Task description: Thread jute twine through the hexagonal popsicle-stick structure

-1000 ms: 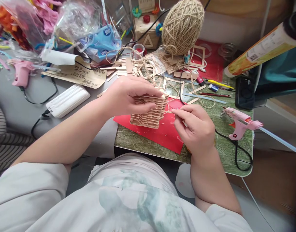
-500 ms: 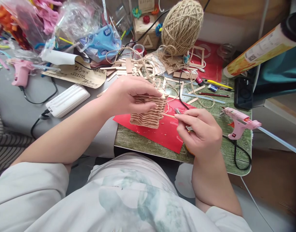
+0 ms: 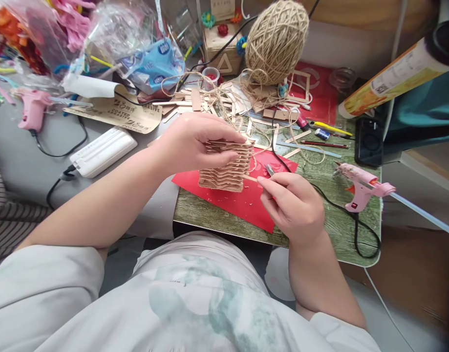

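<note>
My left hand (image 3: 209, 144) is closed around the top of a small box-like stack of layered wooden craft sticks (image 3: 224, 178), whose wavy edges face me. Between the thumb and fingers of my right hand (image 3: 293, 203) is a thin wooden stick (image 3: 251, 179). Its far end meets the right side of the stack; whether it goes in between layers I cannot tell. Beneath both lies a red sheet (image 3: 259, 212). Metal blade tips (image 3: 269, 169), perhaps of scissors or pliers, poke out behind my right hand.
A pink glue gun (image 3: 363, 183) with a glue stick lies at the right, another pink glue gun (image 3: 33, 107) at the left. A white power strip (image 3: 103, 152) is beside my left forearm. Loose sticks (image 3: 187, 105) and a twine ball (image 3: 277, 41) fill the back.
My right hand has moved slightly left and down, bringing the stick closer to the stack. The stack has tilted a little in my left hand, which stays almost in place.
</note>
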Demonstrator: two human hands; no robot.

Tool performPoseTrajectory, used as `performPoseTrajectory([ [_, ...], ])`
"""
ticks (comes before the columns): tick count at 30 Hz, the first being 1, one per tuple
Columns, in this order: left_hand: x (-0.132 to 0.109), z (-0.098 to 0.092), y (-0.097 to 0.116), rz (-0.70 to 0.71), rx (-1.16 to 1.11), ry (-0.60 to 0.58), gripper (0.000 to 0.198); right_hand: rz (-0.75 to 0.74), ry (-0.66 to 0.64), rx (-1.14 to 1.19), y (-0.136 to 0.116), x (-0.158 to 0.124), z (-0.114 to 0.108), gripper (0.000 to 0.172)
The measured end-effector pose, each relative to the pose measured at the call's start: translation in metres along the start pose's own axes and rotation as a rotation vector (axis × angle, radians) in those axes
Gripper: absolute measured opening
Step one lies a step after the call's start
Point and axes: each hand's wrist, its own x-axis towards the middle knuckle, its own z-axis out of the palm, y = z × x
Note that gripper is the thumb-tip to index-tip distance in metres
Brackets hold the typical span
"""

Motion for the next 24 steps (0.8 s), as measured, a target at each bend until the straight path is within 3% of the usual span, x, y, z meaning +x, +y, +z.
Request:
performPoseTrajectory([
  [12,-0.0003,-0.001,-0.0023,0.019,-0.018,-0.026,0.028,0.024,-0.035,-0.037,0.0044,-0.0004,0.0016,0.052],
  [17,-0.0017,-0.0003,-0.0015,-0.008,0.013,0.007,0.037,0.028,-0.009,-0.01,0.0055,0.0006,0.0033,0.05],
  [24,-0.0025,-0.0004,-0.0015,-0.005,0.004,-0.04,0.032,0.024,0.04,-0.009,0.0037,0.0034,0.0001,0.042],
])
